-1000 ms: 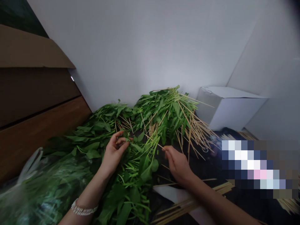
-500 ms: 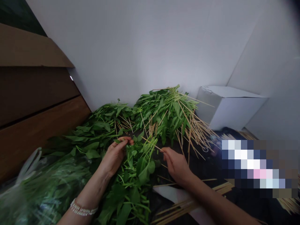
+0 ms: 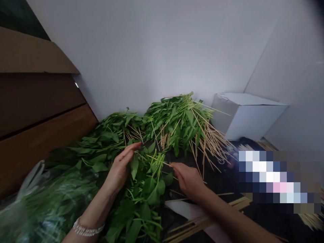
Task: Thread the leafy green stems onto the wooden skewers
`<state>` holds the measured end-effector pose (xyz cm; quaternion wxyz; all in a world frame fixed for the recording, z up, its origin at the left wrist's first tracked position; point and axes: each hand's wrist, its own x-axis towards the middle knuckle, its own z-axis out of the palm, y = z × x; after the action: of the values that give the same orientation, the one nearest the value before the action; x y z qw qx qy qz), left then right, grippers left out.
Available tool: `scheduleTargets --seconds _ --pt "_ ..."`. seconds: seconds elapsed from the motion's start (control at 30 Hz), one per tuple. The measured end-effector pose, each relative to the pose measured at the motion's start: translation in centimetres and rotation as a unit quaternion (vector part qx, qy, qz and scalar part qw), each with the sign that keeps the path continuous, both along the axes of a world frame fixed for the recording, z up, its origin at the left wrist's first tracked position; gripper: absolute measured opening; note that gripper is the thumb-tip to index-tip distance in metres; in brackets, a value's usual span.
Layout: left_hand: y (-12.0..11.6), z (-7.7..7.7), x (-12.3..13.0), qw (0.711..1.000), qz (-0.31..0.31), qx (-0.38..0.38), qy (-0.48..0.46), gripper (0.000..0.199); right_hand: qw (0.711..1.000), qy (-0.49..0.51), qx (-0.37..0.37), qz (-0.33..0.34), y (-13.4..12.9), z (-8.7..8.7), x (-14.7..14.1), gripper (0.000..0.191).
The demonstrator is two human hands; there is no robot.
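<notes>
head view: my right hand [image 3: 188, 179] was right of center, fingers curled, thumb and forefinger pinching the near end of a thin stick [image 3: 167, 164]. the stick slanted up and left from the fingertips, and its far part lay among the pale green stems [image 3: 160, 162] of a leafy bunch at mid-frame. my left hand [image 3: 118, 170] was left of center, beside that bunch, fingers straightened, close together, pointing up and right. could not tell whether a leaf was caught against the thumb. a beaded bracelet [image 3: 87, 230] circled the left wrist.

loose leafy greens [image 3: 146, 211] lay at bottom center, between the forearms. a clear plastic bag [image 3: 27, 180] with greens inside sat at lower left. at mid-frame, above the hands, a heap of skewered greens [image 3: 174, 113] rested near the wall [image 3: 152, 50], many sticks fanning from it down and right. more bare sticks [image 3: 189, 229] lay at lower center-right, over a pale sheet [image 3: 180, 208]. a white box [image 3: 258, 119] stood right of the heap; a cardboard box [image 3: 32, 57] filled the upper left.
</notes>
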<state>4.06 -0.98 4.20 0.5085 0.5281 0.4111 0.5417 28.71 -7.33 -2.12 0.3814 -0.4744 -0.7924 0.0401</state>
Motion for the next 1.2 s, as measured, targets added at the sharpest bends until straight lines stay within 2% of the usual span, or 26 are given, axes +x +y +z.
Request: scheduleTargets --seconds 0.17,0.37,0.53,0.73,1.2 --pt "-0.2 -0.4 0.4 1.000 -0.011 -0.014 0.017 0.053 1.000 -0.001 0.007 0.000 0.0 -0.1 0.0 0.030" --pt "0.2 -0.9 0.6 1.000 0.019 0.000 0.023 0.028 1.000 0.003 0.001 0.002 0.0 0.0 0.0 0.030" --pt "0.4 -1.4 0.4 0.998 0.029 -0.011 0.055 0.033 1.000 0.003 0.003 -0.001 0.0 0.0 0.0 0.030" --pt "0.3 -1.4 0.7 0.998 0.003 -0.053 0.031 0.041 1.000 0.003 -0.005 0.004 -0.1 0.0 0.0 0.031" --pt "-0.1 -1.3 0.9 0.998 0.005 -0.033 0.048 0.029 1.000 -0.004 -0.004 -0.001 0.0 -0.2 -0.1 0.032"
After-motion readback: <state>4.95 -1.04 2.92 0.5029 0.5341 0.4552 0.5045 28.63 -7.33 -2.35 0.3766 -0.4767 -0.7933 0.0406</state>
